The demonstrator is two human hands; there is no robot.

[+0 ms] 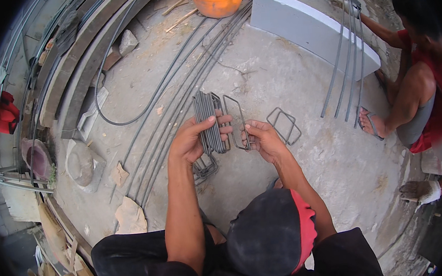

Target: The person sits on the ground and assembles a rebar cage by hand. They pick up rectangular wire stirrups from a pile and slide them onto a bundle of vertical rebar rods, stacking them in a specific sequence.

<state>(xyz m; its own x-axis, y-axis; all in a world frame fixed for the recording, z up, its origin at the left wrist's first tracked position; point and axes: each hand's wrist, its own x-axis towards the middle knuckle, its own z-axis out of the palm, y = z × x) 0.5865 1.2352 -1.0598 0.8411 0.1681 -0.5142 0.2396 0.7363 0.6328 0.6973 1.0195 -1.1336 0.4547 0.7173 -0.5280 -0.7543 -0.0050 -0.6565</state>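
Note:
A thick bundle of rectangular steel wire stirrups (207,121) is gripped in my left hand (184,142), thumb across its front and fingertips showing on its right side. Pinched by its right side, a single stirrup (243,119) is in my right hand (263,139), just right of the bundle. Two loose stirrups (284,126) lie overlapping on the concrete floor to the right. Below the bundle, more bent stirrups (206,169) show beside my left wrist, partly hidden.
Long steel bars (162,119) run diagonally across the floor at left. An orange bucket (219,3) and a white-grey slab (311,32) stand at the far side. At right, a crouching person (424,80) is beside several upright-leaning bars (348,58); another person's gloved hand (420,192) is nearer.

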